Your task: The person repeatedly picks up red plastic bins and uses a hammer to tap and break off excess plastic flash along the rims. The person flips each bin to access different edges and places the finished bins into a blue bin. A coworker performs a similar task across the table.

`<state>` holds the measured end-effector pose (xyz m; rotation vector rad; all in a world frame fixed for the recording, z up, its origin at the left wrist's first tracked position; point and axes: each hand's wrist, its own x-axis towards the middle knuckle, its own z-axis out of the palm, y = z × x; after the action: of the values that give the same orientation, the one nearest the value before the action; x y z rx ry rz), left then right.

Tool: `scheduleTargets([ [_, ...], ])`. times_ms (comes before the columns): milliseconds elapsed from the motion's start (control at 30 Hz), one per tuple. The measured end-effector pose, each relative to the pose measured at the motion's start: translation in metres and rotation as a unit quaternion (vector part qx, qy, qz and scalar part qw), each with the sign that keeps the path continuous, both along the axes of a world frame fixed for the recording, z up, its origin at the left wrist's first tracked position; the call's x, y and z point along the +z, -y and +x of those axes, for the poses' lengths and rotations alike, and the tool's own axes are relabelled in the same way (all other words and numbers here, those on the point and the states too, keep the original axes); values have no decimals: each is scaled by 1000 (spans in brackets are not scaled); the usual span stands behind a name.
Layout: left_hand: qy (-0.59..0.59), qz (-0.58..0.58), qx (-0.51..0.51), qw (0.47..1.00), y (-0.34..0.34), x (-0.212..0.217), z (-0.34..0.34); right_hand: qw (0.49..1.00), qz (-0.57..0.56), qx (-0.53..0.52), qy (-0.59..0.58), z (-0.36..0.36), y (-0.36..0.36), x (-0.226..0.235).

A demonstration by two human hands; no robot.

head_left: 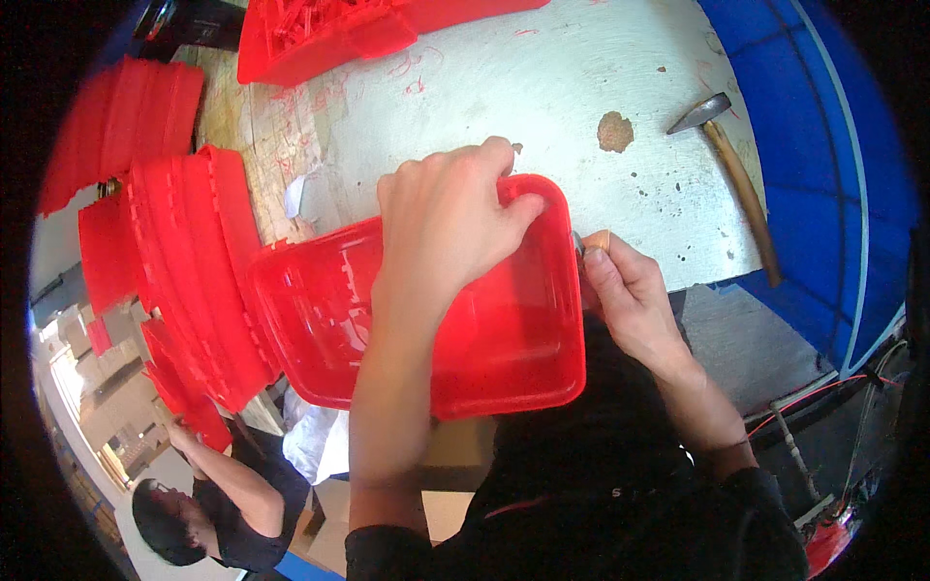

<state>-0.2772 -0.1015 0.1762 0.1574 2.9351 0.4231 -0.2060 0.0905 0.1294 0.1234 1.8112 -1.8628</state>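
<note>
From where I stand, the left hand (pixel 441 218) reaches across the red tub (pixel 509 334) and grips its far right corner, thumb inside the wall and fingers over the outer side; the fingertips beyond the rim are hidden, so how tightly they press I cannot tell; the grip seems meant to steady that corner, close to where the other hand is busy. The tub sits right under the left palm and forearm, its hollow turned up, before the person's body at the table's near edge; the right hand (pixel 632 302) is curled narrow around a small metal tool (pixel 579 246), mostly covered by the fingers, its edge up against the tub's right rim; the thumb lies along it, presumably for fine control. Beyond the left fingers stands a red bin (pixel 378 41) of scraps; to their left lean stacked red tubs (pixel 194 281); past the right fingers, a hammer (pixel 738 176) rests on the pale table (pixel 552 97), seemingly laid aside within reach.
</note>
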Motion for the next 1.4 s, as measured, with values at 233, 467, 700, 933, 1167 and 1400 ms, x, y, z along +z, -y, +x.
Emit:
scheduleTargets([
  [233,-1,-4,11,1000,3,-1,0,996,64,56,-17,30,-15,4],
  [467,9,-3,13,1000,4,-2,0,988,78,129,-26,71,-35,23],
  [700,25,-6,18,1000,2,4,-2,996,70,23,45,27,-30,25],
  [933,18,2,22,1000,2,2,-3,999,39,15,3,-3,-6,8],
  [1167,29,-8,22,999,-1,6,-5,1000,-15,-14,7,-20,5,5],
  [1400,11,-13,35,999,-3,4,-5,998,42,1,-48,-21,9,2],
])
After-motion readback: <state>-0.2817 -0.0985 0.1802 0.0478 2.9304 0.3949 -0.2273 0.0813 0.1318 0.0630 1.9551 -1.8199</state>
